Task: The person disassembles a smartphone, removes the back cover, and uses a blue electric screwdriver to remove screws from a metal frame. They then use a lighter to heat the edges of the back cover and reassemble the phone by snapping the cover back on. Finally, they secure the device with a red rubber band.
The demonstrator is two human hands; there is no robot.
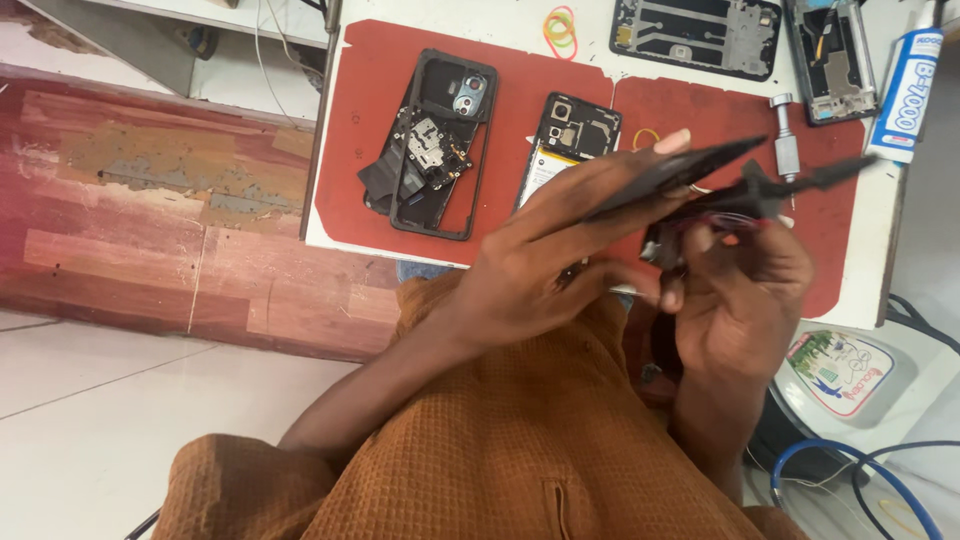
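Observation:
My left hand [540, 250] grips a thin black phone panel [690, 170], held edge-on above the red mat [350, 120]. My right hand [740, 290] holds a black tool [800, 180] with a small dark part against the panel's near end. Both hands hover over the table's near edge, above my brown shirt. On the mat behind lie an opened black phone frame with a camera module [435, 140] and a second opened phone [565, 145] showing its battery.
Rubber bands [560, 30] lie on the white table [480, 15] at the back. Two more phone frames [695, 35] [830, 60], a metal screw tool [787, 140] and a glue tube [905, 90] sit at right. A round sticker-topped container [845, 375] and cables [850, 470] are at lower right.

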